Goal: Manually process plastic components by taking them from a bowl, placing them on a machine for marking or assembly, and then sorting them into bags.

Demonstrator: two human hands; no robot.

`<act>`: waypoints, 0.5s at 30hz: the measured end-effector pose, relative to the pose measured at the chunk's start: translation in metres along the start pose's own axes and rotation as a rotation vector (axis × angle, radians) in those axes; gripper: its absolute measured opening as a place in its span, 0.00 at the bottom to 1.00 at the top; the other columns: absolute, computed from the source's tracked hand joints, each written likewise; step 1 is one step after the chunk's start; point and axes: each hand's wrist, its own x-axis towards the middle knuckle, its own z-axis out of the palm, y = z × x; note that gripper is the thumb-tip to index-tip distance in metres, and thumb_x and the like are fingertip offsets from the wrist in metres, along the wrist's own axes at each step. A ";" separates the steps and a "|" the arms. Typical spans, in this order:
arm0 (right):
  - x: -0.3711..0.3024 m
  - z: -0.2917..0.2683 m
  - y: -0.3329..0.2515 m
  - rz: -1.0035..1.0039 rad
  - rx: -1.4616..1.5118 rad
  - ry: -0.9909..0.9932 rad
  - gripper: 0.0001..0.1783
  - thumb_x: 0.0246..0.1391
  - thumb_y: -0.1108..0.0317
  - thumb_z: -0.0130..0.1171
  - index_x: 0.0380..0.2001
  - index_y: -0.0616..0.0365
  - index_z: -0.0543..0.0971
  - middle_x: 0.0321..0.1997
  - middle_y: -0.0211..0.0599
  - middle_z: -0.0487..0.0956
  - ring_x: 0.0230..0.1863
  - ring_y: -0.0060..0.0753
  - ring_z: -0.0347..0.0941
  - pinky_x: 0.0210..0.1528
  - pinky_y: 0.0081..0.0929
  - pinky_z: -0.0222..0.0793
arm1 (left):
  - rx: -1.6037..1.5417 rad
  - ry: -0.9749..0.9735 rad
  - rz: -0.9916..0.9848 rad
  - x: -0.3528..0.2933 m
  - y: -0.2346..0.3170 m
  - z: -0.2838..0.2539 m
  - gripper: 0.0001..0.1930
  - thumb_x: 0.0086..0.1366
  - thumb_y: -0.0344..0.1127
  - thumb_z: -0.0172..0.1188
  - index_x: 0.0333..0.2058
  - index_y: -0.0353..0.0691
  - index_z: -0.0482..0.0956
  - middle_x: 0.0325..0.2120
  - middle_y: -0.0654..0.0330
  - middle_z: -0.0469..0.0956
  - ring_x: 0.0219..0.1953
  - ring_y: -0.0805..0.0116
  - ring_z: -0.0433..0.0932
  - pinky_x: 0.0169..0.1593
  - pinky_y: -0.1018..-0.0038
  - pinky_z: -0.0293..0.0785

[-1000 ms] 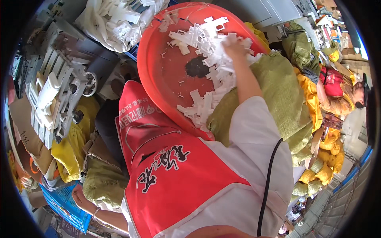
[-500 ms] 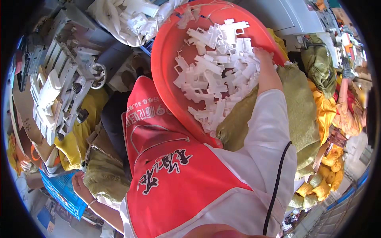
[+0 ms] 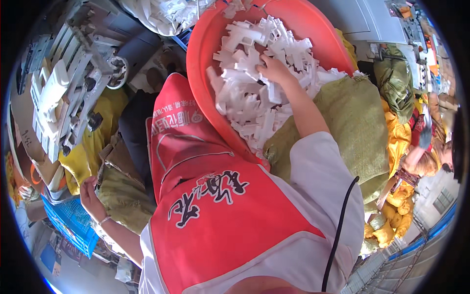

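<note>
1. The white plastic parts [image 3: 254, 93] lay heaped in a large orange basin [image 3: 318, 29], filling its middle and lower side; the basin was tilted, its rim leaning against a green woven sack [image 3: 357, 127].
2. The right hand [image 3: 274, 68] rested palm-down in the heap, fingers curled among the pieces; whether it actually clasped any could not be told.
3. The left hand [image 3: 90, 196] hung low at the person's left, touching the edge of an olive-green sack [image 3: 122, 196], its fingers loosely bent with nothing seen in them.
4. A blue plastic crate [image 3: 73, 225] sat just below that hand; its contents were not visible.
5. Further left stood a grey metal machine [image 3: 73, 83] carrying white moulded pieces.
6. At the top edge, a clear bag [image 3: 161, 14] held more white parts.
7. Yellow sacks [image 3: 396, 142] were piled at the right.
</note>
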 end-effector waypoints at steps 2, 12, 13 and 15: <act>-0.006 0.000 -0.002 -0.118 0.012 0.057 0.25 0.52 0.48 0.52 0.49 0.49 0.72 0.47 0.48 0.76 0.45 0.51 0.73 0.47 0.41 0.68 | -0.028 -0.024 0.046 0.004 0.004 0.004 0.09 0.67 0.27 0.44 0.38 0.28 0.73 0.34 0.57 0.76 0.38 0.70 0.75 0.48 0.75 0.70; 0.052 0.010 -0.044 0.057 -0.141 0.145 0.37 0.53 0.38 0.41 0.57 0.52 0.65 0.60 0.46 0.67 0.61 0.47 0.62 0.61 0.43 0.57 | -0.011 0.023 0.063 -0.019 0.025 0.009 0.09 0.66 0.26 0.46 0.36 0.30 0.75 0.32 0.59 0.78 0.37 0.73 0.77 0.46 0.77 0.71; 0.065 0.014 -0.035 0.044 -0.191 0.133 0.37 0.53 0.39 0.41 0.57 0.54 0.66 0.61 0.46 0.66 0.61 0.48 0.62 0.61 0.42 0.57 | 0.005 0.045 0.053 -0.023 0.031 0.009 0.09 0.66 0.26 0.47 0.35 0.30 0.76 0.31 0.60 0.79 0.35 0.73 0.77 0.45 0.78 0.71; 0.106 0.034 0.054 0.006 -0.070 0.251 0.33 0.54 0.40 0.43 0.46 0.59 0.76 0.48 0.51 0.76 0.52 0.52 0.70 0.53 0.42 0.63 | -0.074 0.023 0.131 -0.010 0.024 0.012 0.08 0.64 0.23 0.48 0.33 0.29 0.77 0.30 0.59 0.80 0.34 0.74 0.78 0.42 0.79 0.73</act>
